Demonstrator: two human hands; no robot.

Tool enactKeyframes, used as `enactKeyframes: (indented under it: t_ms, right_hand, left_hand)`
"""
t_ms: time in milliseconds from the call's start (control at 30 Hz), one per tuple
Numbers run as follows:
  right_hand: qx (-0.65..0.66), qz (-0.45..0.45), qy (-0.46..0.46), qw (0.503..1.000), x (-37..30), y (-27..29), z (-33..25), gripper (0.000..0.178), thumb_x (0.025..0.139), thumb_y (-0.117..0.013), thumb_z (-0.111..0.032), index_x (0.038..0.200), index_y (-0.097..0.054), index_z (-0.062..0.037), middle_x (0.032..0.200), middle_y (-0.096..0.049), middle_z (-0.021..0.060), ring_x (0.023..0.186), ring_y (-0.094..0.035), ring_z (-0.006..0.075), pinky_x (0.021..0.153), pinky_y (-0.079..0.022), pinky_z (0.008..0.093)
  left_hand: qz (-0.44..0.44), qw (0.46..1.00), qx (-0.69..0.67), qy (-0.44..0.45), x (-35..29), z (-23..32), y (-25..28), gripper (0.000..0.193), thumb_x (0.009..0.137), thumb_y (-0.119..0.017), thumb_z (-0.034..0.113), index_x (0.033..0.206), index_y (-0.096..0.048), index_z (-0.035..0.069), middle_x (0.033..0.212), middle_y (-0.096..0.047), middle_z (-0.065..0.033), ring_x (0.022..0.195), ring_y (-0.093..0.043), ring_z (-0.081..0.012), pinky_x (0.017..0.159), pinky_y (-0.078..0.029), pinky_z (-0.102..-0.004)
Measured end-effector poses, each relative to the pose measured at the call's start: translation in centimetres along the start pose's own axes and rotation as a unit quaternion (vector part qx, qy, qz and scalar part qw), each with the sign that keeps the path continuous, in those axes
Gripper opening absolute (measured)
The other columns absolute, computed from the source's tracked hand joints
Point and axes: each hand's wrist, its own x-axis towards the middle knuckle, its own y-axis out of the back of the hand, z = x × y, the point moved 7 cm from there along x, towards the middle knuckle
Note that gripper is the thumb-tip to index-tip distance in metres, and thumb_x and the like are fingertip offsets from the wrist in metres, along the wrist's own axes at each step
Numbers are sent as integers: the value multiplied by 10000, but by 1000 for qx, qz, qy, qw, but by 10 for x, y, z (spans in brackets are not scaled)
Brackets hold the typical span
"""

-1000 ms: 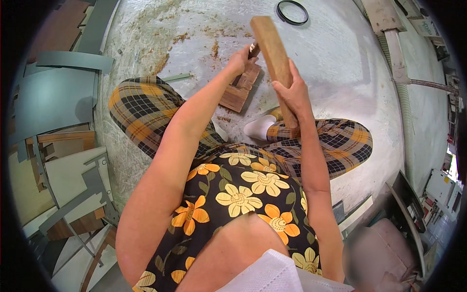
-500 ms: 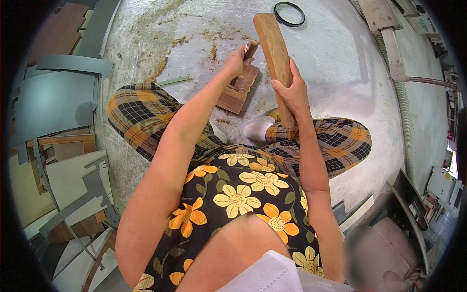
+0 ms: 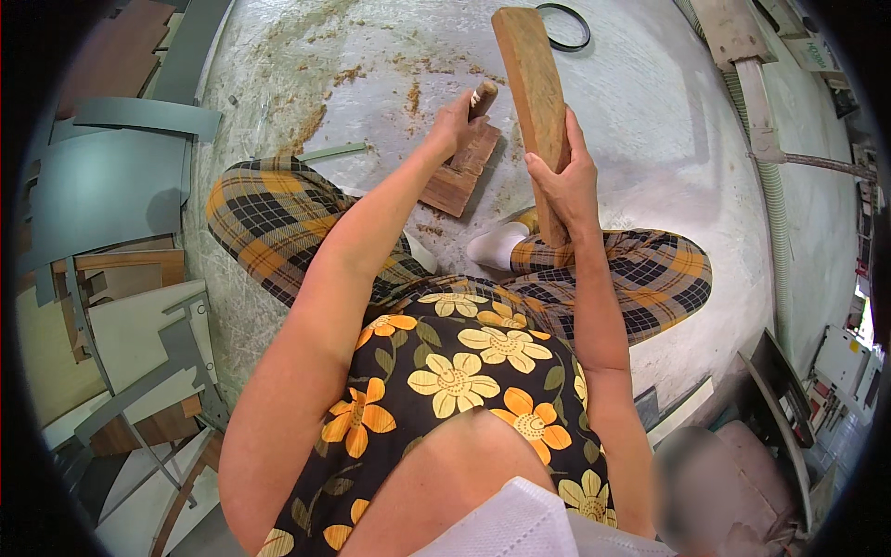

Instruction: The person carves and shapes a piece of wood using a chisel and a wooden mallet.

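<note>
My left hand (image 3: 453, 125) is closed around a wooden-handled tool (image 3: 484, 94) with a pale band near its top; its lower end is hidden behind the hand. Directly beneath that hand, a reddish-brown wooden board (image 3: 461, 183) lies on the floor between my legs, its surface rough and partly covered. A long, thick wooden block (image 3: 531, 79) is in my right hand (image 3: 568, 181), gripped near its lower half with the thumb across its face. The block's far end is tilted up and stands to the right of the tool handle, apart from it.
Wood shavings (image 3: 414, 96) are scattered on the grey floor. A thin green strip (image 3: 332, 151) lies by my left knee, and a black ring (image 3: 585, 35) lies beyond the block. Stacked sheets and offcuts (image 3: 111, 200) line the left side. A ribbed hose (image 3: 772, 213) runs along the right.
The wooden block's far end has risen slightly in my right hand. My left hand keeps its hold on the tool over the board, and the view has shifted a little.
</note>
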Motion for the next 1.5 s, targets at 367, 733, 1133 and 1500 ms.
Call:
enactKeyframes:
  t_ms: [367,733,1133,1500]
  right_hand:
    - [-41,-20,16,999,-1,-6,7,883,730,-720,-279,1495,-358,-26,1272,-597,300,1148,-627,390,987,-487,402]
    - [-64,-11,-3,998,2,-3,17,911,718,-713,-312,1504,-346,-32,1286,-588,306,1157,-617,410,991,-481,402]
    - [-59,-25,-74,995,5,-15,27,899,729,-725,-334,1491,-368,-20,1315,-571,302,1196,-597,394,994,-482,403]
    - [-144,-77,-86,983,2,-21,44,914,725,-731,-291,1505,-338,-20,1308,-581,295,1193,-607,363,994,-478,385]
  left_hand:
    - [-5,1000,0,-1,9,-5,-8,409,885,-676,202,1237,-507,79,1074,-669,-234,1016,-633,-431,855,-506,-480]
    - [-16,1000,-3,14,13,3,-12,381,869,-705,235,1161,-536,56,1075,-674,-220,1025,-634,-409,861,-503,-470]
    - [11,1000,-22,-9,18,-18,-15,371,861,-719,252,1128,-549,60,1036,-680,-230,994,-632,-433,828,-510,-477]
    - [-24,999,-45,-8,18,-16,-17,411,842,-731,236,1181,-556,83,1028,-682,-230,1001,-632,-434,845,-500,-494]
